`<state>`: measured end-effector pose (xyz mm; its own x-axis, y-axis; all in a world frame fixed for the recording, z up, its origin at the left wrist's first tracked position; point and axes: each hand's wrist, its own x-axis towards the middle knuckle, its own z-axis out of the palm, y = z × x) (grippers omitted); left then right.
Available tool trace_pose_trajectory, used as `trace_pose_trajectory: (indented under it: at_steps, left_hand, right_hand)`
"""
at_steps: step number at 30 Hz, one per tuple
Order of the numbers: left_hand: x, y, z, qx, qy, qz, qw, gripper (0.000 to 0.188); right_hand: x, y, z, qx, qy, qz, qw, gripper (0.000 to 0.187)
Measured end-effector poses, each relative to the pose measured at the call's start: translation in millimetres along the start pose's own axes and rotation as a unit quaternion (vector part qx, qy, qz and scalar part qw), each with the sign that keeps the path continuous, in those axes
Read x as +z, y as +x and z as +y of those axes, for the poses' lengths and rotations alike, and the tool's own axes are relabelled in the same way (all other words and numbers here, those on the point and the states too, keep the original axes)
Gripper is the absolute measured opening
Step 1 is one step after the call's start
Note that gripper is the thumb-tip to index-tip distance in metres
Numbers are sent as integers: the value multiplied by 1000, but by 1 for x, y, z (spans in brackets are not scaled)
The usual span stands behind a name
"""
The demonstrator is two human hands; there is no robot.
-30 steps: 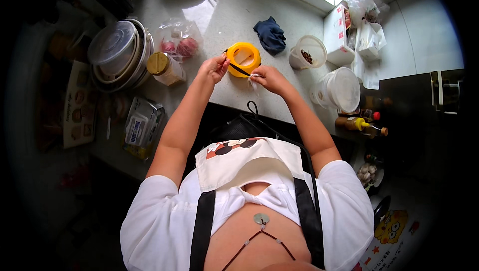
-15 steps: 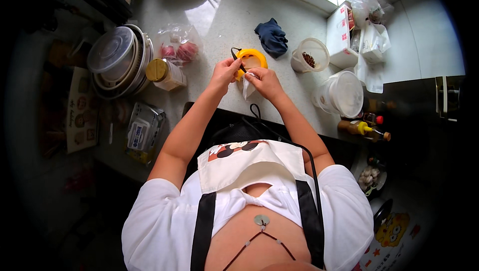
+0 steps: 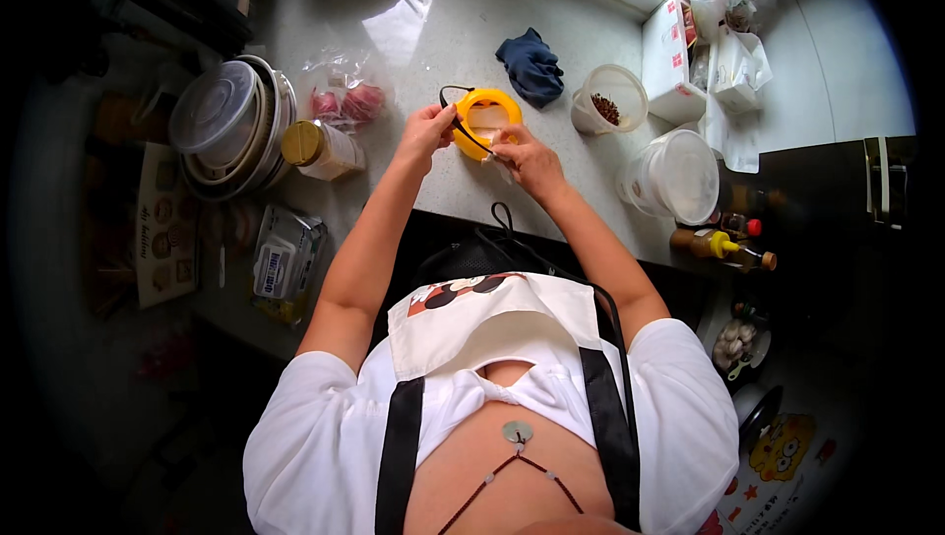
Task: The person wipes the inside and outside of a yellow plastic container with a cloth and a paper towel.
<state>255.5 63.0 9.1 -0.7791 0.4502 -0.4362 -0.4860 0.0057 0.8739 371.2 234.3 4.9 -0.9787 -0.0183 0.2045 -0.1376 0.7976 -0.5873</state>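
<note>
Between my hands on the counter is a round yellow rim [image 3: 503, 99] with a pale, see-through middle; I cannot tell what kind of container or lid it is. A thin black strap [image 3: 472, 141] crosses its near left side and loops up at the far left. My left hand [image 3: 430, 128] pinches the strap at the rim's left edge. My right hand [image 3: 532, 159] has its fingers closed at the strap's lower end, by the rim's right side. A bit of white tissue or cloth [image 3: 501, 169] shows under the right fingers.
A dark blue cloth [image 3: 532, 67] lies beyond the rim. To the right stand a tub of brown bits [image 3: 596, 102], a white bucket [image 3: 684, 181] and bottles [image 3: 724, 248]. On the left are a yellow-lidded jar [image 3: 325, 149], bagged onions [image 3: 345, 102] and stacked bowls [image 3: 236, 126].
My hands have moved apart, and the strap now stretches between them. Less of the white tissue or cloth hangs below my right hand. The rim sits slightly further left in view.
</note>
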Motion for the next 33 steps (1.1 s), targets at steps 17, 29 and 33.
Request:
trace_pose_trajectory:
  at_steps: [17, 29, 33]
  left_hand:
    - [12, -7, -28, 190, 327, 87, 921, 22]
    - [14, -7, 20, 299, 528, -35, 794, 24]
    - [20, -19, 25, 305, 489, -58, 815, 21]
  right_hand:
    - [5, -8, 4, 210, 241, 141, 937, 16]
    - [-42, 9, 0, 74, 107, 277, 952, 17]
    - [-55, 16, -9, 95, 105, 226, 964, 17]
